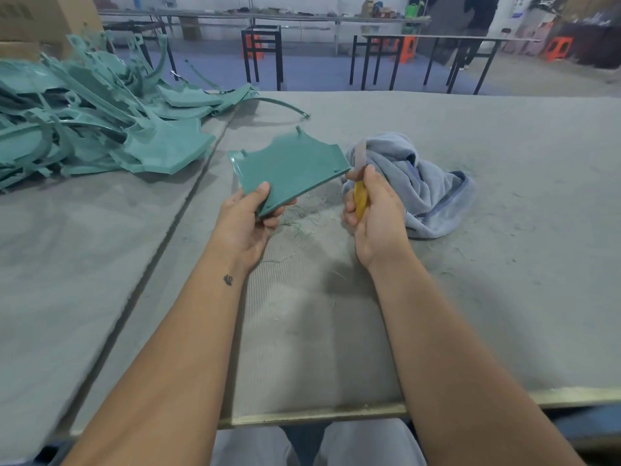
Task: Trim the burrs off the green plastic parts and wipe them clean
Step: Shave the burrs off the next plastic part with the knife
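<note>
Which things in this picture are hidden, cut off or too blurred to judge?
- Head view: knife blade is motion-blurred; contact with the green part is unclear.
- Knife handle is mostly covered by the right hand.
- Part's underside is hidden; left hand covers its near corner.
- Pile of green parts is cut by the left edge.

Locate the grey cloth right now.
The grey cloth lies bunched on the table, right of centre, just behind the right hand holding the knife.

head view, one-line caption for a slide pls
Left hand holds a green part; right hand works its edge with a yellow-handled knife.
</note>
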Demonstrator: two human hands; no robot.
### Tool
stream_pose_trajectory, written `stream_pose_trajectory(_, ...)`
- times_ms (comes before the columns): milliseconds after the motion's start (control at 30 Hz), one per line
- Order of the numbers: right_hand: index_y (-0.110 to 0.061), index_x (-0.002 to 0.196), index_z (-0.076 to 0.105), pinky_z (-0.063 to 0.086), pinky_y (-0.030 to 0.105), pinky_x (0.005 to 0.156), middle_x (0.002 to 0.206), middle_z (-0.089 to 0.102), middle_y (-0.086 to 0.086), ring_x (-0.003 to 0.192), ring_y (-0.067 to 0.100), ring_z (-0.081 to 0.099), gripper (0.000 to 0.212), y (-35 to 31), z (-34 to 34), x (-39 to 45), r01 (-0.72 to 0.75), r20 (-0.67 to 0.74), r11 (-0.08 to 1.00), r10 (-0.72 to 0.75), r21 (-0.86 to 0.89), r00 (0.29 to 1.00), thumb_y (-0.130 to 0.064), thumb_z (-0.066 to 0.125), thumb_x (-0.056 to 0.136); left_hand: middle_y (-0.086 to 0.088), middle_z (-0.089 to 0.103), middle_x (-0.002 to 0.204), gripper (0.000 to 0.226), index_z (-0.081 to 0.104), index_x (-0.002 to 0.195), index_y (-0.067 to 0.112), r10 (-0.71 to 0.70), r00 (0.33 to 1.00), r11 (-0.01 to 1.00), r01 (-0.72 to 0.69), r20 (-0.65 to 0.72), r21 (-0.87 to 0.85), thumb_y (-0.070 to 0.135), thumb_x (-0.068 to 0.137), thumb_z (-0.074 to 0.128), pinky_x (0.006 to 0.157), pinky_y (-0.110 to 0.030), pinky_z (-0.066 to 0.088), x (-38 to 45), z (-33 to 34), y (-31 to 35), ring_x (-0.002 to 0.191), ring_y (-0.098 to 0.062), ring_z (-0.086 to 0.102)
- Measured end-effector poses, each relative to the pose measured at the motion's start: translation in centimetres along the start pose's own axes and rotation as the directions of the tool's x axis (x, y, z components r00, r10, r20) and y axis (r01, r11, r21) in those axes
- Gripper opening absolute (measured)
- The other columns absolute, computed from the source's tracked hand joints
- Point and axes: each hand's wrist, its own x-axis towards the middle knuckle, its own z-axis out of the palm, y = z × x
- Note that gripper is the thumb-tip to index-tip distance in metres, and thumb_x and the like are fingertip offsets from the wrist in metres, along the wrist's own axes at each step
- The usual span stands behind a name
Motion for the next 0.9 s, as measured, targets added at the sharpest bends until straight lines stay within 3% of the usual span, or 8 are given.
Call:
stream_pose_trajectory(133, -0.020, 0.060, 0.072, 0.033, 0.019, 0.053, 0.067, 0.054, 0.002, 0.053, 0.006, 0.042, 0.060, -0.3, -0.3, 0.2, 0.015, -0.020, 1.000, -0.015, -0.024, 1.000, -0.041, 0.037, 0.103, -0.019, 0.071, 0.075, 0.011, 0.058, 0.105, 0.007, 0.002, 1.000, 1.000, -0.002, -0.011, -0.014, 0.009, 0.099, 0.049, 0.044, -0.016, 0.041, 0.3, 0.0, -0.1, 0.051, -0.011, 0.058)
stream_pose_trajectory(233, -0.019, 0.069, 0.070, 0.032, 0.020, 0.057, 0.068, 0.049, -0.002, 0.060, 0.007, 0.041, 0.048, -0.1, -0.2, 0.3, 0.022, -0.020, 0.996, -0.024, -0.084, 1.000, -0.036, 0.040, 0.103, -0.017, 0.071, 0.072, 0.012, 0.058, 0.105, 0.007, 0.004, 1.000, 1.000, -0.004, -0.008, -0.005, 0.008, 0.100, 0.047, 0.045, -0.016, 0.042, 0.5, 0.2, -0.2, 0.050, -0.012, 0.059)
stream_pose_trajectory(333, -0.020, 0.077, 0.058, 0.034, 0.024, 0.065, 0.071, 0.046, -0.007, 0.065, 0.008, 0.039, 0.029, 0.5, 0.0, 0.2, 0.084, -0.001, 0.954, -0.088, -0.288, 0.996, -0.031, 0.046, 0.101, -0.018, 0.071, 0.070, 0.011, 0.056, 0.104, 0.006, -0.010, 1.000, 0.999, 0.009, -0.015, -0.033, 0.008, 0.101, 0.045, 0.045, -0.017, 0.044, 0.5, 0.2, -0.1, 0.050, -0.013, 0.059)
stream_pose_trajectory(467, -0.021, 0.078, 0.055, 0.040, 0.019, 0.051, 0.061, 0.052, -0.006, 0.053, 0.007, 0.044, 0.026, 0.8, 0.0, -0.3, 0.187, 0.073, 0.895, -0.172, -0.405, 0.982, -0.031, 0.048, 0.101, -0.019, 0.071, 0.071, 0.012, 0.056, 0.106, 0.006, -0.008, 1.000, 0.999, 0.007, -0.019, -0.040, 0.008, 0.100, 0.045, 0.045, -0.017, 0.044, 0.5, 0.2, -0.1, 0.050, -0.014, 0.060)
stream_pose_trajectory(567, -0.025, 0.088, 0.059, 0.039, 0.021, 0.056, 0.065, 0.050, -0.004, 0.057, 0.007, 0.043, 0.016, 0.8, 0.0, -0.2, 0.179, 0.046, 0.890, -0.176, -0.420, 0.983, -0.026, 0.050, 0.101, -0.019, 0.071, 0.073, 0.012, 0.057, 0.105, 0.007, -0.008, 1.000, 0.999, 0.006, -0.023, -0.052, 0.008, 0.100, 0.045, 0.046, -0.018, 0.045, 0.6, 0.2, -0.1, 0.051, -0.015, 0.060)
stream_pose_trajectory(733, -0.027, 0.085, 0.064, 0.042, 0.025, 0.067, 0.071, 0.054, -0.009, 0.065, 0.005, 0.046, 0.019, 1.1, 0.1, 0.0, 0.181, 0.054, 0.864, -0.176, -0.470, 0.983, -0.018, 0.054, 0.098, -0.024, 0.066, 0.087, 0.012, 0.058, 0.104, 0.008, -0.007, 0.999, 0.999, 0.005, -0.040, -0.043, 0.008, 0.100, 0.046, 0.047, -0.019, 0.048, 0.6, 0.2, -0.2, 0.052, -0.015, 0.061)
stream_pose_trajectory(900, -0.028, 0.080, 0.061, 0.038, 0.016, 0.062, 0.062, 0.050, -0.014, 0.057, 0.000, 0.043, 0.024, 1.5, 0.4, -0.2, 0.241, 0.160, 0.803, -0.182, -0.545, 0.970, -0.014, 0.053, 0.098, -0.023, 0.067, 0.084, 0.013, 0.058, 0.103, 0.008, 0.001, 1.000, 1.000, -0.001, -0.022, -0.029, 0.007, 0.101, 0.046, 0.047, -0.017, 0.048, 0.5, 0.4, -0.1, 0.050, -0.013, 0.060)
